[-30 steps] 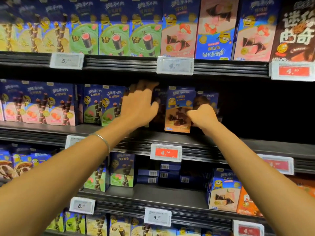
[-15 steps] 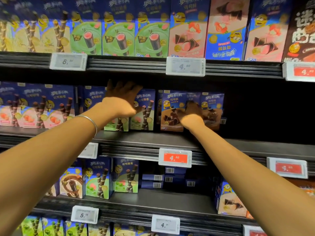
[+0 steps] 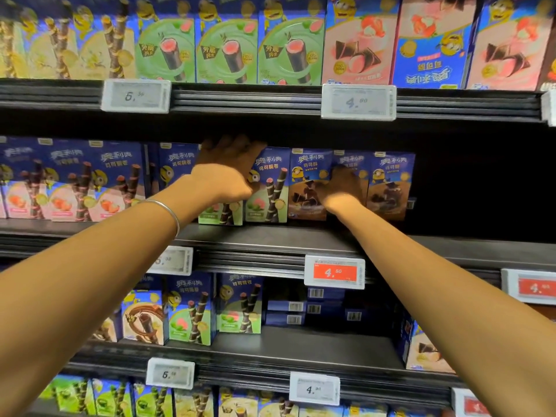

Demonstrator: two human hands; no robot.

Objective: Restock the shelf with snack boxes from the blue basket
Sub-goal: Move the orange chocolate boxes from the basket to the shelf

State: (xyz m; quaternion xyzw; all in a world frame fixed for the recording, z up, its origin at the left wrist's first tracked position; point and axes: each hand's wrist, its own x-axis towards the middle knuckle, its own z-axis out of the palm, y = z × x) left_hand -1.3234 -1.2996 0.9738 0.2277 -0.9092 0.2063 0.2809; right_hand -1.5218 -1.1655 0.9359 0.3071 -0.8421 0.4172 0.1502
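Observation:
On the middle shelf (image 3: 270,236) stand blue snack boxes. My left hand (image 3: 225,176) grips a green wafer-roll box (image 3: 221,216), with its fingers curled over the box's top edge. A second green box (image 3: 267,194) stands right beside it. Further right, three brown chocolate boxes stand side by side. My right hand (image 3: 340,188) rests on the front of the middle brown box (image 3: 350,161), between the left brown box (image 3: 307,182) and the right one (image 3: 391,188). The blue basket is out of view.
Pink wafer boxes (image 3: 75,182) fill the shelf's left part. Right of the brown boxes only the dark shelf back (image 3: 481,182) shows. Price tags (image 3: 334,271) hang on the shelf edges. The shelves above and below carry more boxes, and some below lie flat (image 3: 288,311).
My left hand moved left, from beside the brown box to the green box. Two green boxes now stand next to the brown ones. My right hand stayed on the brown boxes.

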